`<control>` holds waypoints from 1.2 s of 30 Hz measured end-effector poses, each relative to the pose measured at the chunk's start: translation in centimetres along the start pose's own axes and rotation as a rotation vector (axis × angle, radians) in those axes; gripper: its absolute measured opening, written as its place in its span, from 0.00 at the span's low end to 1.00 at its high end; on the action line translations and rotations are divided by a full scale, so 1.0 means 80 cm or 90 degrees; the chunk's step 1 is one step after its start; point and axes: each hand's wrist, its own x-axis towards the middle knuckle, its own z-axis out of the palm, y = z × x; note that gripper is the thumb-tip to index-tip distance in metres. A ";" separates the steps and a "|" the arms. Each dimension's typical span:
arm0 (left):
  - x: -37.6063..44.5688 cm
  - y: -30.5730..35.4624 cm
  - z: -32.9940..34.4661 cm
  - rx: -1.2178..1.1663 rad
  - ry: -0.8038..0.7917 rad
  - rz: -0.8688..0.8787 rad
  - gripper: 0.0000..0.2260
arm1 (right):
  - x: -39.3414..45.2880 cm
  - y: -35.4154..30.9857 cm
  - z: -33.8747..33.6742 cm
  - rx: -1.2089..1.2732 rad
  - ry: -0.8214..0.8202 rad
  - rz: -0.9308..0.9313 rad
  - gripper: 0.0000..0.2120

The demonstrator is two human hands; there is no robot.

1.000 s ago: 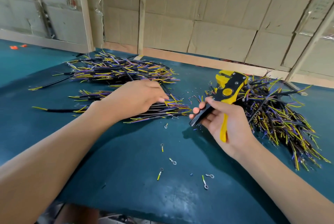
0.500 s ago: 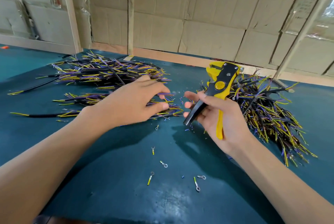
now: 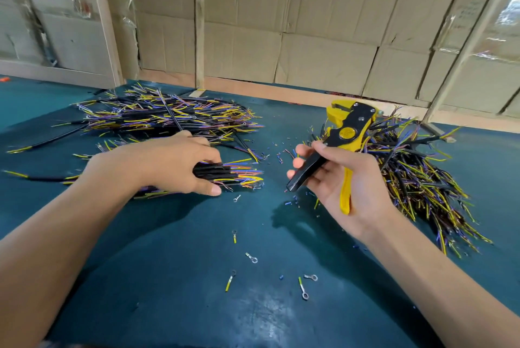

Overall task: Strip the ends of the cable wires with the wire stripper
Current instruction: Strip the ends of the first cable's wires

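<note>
- So, far left on the teal mat-covered table (image 3: 174,277) sits a big heap of black-sheathed cables with yellow, purple and blue wire ends (image 3: 168,115), lying roughly sideways, loose ends fanning out.
- Just in front of that heap, the left hand (image 3: 168,166) comes down on a smaller bundle of the same black cables (image 3: 225,173). Fingers and thumb curl round the black sheaths, so it's gripping a bunch, with the coloured wire tips sticking out to the right past the thumb.
- Mid-table, near the front edge, a few small silver ring terminals with yellow stubs (image 3: 303,288) lie scattered, plus tiny blue and purple insulation scraps (image 3: 278,155) between the two hands.
- Right of centre, the right hand (image 3: 346,187) holds the yellow and black wire stripper (image 3: 342,148) up off the table, head pointing away. Fingers wrap the black handle, the yellow handle lies across the palm, and the handles are spread apart.
- Far right, behind that hand, a second messy pile of the same cables (image 3: 416,176) spreads toward the table edge.
</note>
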 end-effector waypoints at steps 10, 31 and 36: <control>0.008 0.091 -0.004 -0.741 0.467 0.244 0.15 | -0.002 0.010 0.006 -0.069 -0.017 -0.029 0.02; 0.013 0.110 -0.002 -1.499 0.297 0.239 0.11 | -0.012 0.028 0.025 -0.161 -0.146 0.074 0.12; 0.009 0.113 0.001 -1.368 0.369 0.213 0.14 | -0.013 0.028 0.026 -0.156 -0.140 0.071 0.10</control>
